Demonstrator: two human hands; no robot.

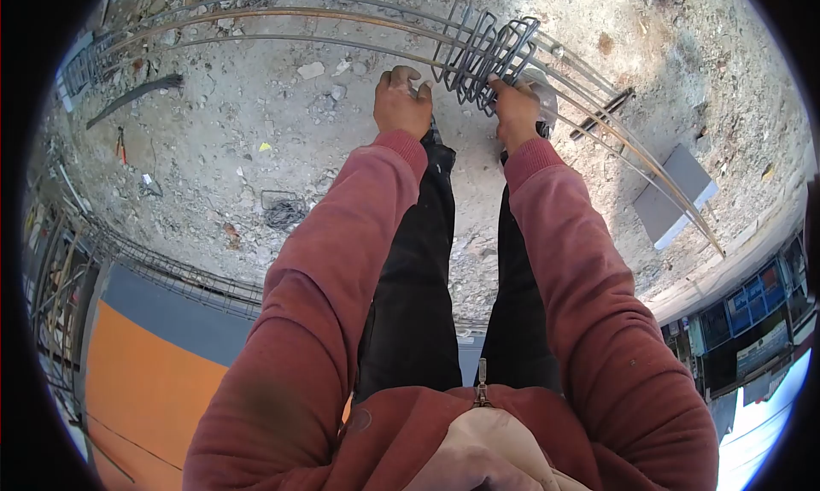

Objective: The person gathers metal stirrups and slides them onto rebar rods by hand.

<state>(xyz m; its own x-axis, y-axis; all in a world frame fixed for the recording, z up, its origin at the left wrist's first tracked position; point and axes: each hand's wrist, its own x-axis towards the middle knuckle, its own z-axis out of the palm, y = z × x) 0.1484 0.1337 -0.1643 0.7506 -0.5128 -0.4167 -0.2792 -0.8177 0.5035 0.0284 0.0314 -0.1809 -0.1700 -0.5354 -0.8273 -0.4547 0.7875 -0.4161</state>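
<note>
A bundle of bent steel stirrups is threaded around long, thin rebars that stretch across the top of the view. My right hand grips the near right side of this bundle, thumb against the rings; part of its fingers is hidden. Just left of the stirrups, my left hand hangs over the ground below the nearest bar. Its fingers are bent, with a gap to the thumb, and hold nothing that shows.
Rubble covers the ground. A grey block lies under the bars' right end, and another stirrup stack sits at their left end. Coiled wire and pliers lie lower left. A long rebar cage borders an orange-and-grey surface.
</note>
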